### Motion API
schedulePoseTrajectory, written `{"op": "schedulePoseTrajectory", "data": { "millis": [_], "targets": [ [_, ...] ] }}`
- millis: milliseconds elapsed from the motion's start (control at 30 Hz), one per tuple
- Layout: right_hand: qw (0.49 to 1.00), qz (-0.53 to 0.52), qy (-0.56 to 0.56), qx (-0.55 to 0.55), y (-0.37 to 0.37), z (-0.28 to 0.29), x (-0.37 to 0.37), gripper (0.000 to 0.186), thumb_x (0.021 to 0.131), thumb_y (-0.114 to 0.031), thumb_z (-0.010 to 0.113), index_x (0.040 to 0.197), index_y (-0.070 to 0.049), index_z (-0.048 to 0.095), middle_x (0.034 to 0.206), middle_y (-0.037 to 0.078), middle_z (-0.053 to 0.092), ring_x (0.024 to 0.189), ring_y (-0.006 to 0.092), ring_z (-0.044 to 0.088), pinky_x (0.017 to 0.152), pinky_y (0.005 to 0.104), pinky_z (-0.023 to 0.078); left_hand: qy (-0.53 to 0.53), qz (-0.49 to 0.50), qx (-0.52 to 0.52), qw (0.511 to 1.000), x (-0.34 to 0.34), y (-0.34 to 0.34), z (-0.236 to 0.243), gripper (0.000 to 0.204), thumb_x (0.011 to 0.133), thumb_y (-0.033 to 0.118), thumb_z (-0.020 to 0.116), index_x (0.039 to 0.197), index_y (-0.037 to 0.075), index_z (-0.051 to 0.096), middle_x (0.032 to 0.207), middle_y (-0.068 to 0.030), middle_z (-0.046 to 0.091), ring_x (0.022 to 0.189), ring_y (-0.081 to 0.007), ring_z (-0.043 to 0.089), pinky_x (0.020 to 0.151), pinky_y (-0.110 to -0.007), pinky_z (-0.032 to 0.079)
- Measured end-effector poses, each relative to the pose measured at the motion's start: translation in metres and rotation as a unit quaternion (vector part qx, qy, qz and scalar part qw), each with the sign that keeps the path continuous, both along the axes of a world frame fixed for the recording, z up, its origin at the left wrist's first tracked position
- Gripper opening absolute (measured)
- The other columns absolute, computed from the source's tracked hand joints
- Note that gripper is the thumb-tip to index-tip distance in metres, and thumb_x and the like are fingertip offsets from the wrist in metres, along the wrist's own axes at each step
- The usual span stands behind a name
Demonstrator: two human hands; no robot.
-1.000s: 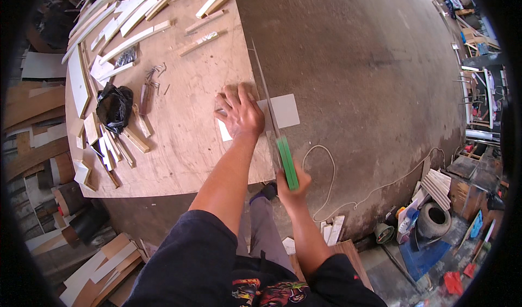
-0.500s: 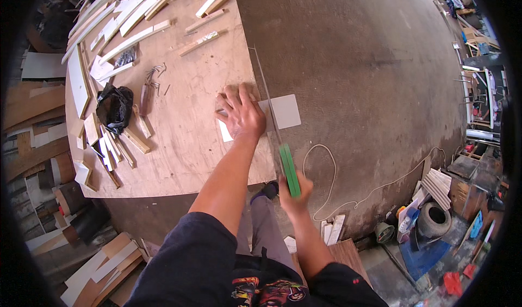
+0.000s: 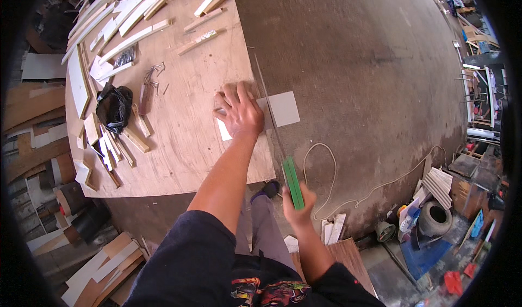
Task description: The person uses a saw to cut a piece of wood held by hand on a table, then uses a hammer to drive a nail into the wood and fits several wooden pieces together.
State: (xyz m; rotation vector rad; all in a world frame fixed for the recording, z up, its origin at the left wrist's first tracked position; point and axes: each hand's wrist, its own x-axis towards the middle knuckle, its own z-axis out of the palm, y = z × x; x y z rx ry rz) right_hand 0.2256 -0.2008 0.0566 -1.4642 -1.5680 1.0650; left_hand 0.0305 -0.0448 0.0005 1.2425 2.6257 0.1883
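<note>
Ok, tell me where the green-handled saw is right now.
In the head view the saw is right of centre: the right hand grips its green handle off the plywood table edge, its blade running up beside the left hand.

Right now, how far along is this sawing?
Many cut wood strips already lie on the table. In hand: the left hand presses down a white board while the right hand works a green-handled saw. The board looks uncut.

My left hand (image 3: 239, 111) covers the near part of the white sheet (image 3: 283, 110). The saw blade (image 3: 266, 103) is too thin to resolve. My right hand (image 3: 298, 202) hides the lower green handle (image 3: 292, 181).
</note>
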Motion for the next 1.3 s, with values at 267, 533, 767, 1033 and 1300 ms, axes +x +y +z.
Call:
{"op": "schedulePoseTrajectory", "data": {
  "millis": [267, 533, 767, 1033, 1300],
  "targets": [
    [0.997, -0.010, 0.038, -0.067, 0.033, -0.012, -0.020, 0.013, 0.082, 0.000, 0.070, 0.077, -0.001, 0.058, 0.063, 0.017, 0.057, 0.055, 0.0346, 0.061, 0.052, 0.0399, 0.045, 0.031, -0.033, 0.019, 0.999, -0.002, -0.002, -0.012, 0.052, 0.102, 0.028, 0.048, 0.152, 0.018, 0.039, 0.162, -0.0150, 0.028, 0.150, -0.0443, 0.022, 0.112, -0.072, 0.022],
    [0.999, -0.041, -0.011, -0.004, 0.006, -0.007, -0.046, 0.016, 0.079, 0.002, 0.072, 0.076, -0.002, 0.057, 0.063, 0.015, 0.055, 0.055, 0.0357, 0.061, 0.052, 0.0427, 0.045, 0.017, -0.090, 0.014, 0.996, 0.000, -0.001, -0.008, 0.052, 0.102, 0.027, 0.047, 0.153, 0.020, 0.039, 0.163, -0.0116, 0.031, 0.152, -0.0430, 0.020, 0.115, -0.070, 0.019],
    [0.997, -0.001, -0.067, 0.041, -0.030, 0.011, -0.029, 0.012, 0.080, 0.000, 0.072, 0.077, -0.003, 0.061, 0.066, 0.015, 0.058, 0.057, 0.0373, 0.061, 0.052, 0.0431, 0.046, 0.028, -0.071, -0.003, 0.997, -0.001, -0.004, -0.013, 0.052, 0.103, 0.029, 0.045, 0.154, 0.023, 0.038, 0.165, -0.0090, 0.027, 0.153, -0.0379, 0.019, 0.115, -0.071, 0.020],
    [0.999, 0.027, -0.028, 0.022, -0.024, 0.013, 0.017, 0.019, 0.083, -0.001, 0.072, 0.072, -0.002, 0.056, 0.064, 0.017, 0.054, 0.055, 0.0382, 0.058, 0.050, 0.0431, 0.041, 0.024, -0.017, 0.011, 1.000, 0.000, 0.006, -0.008, 0.047, 0.103, 0.027, 0.046, 0.149, 0.023, 0.044, 0.161, -0.0050, 0.030, 0.151, -0.0315, 0.021, 0.111, -0.073, 0.022],
    [1.000, 0.008, 0.005, -0.008, 0.004, 0.000, 0.000, 0.018, 0.082, -0.002, 0.072, 0.073, -0.003, 0.057, 0.065, 0.017, 0.057, 0.055, 0.0382, 0.058, 0.051, 0.0435, 0.042, 0.031, -0.022, 0.016, 0.999, 0.003, 0.005, -0.010, 0.046, 0.103, 0.026, 0.047, 0.149, 0.023, 0.044, 0.161, -0.0054, 0.031, 0.151, -0.0329, 0.022, 0.111, -0.073, 0.021]
  ]
}}
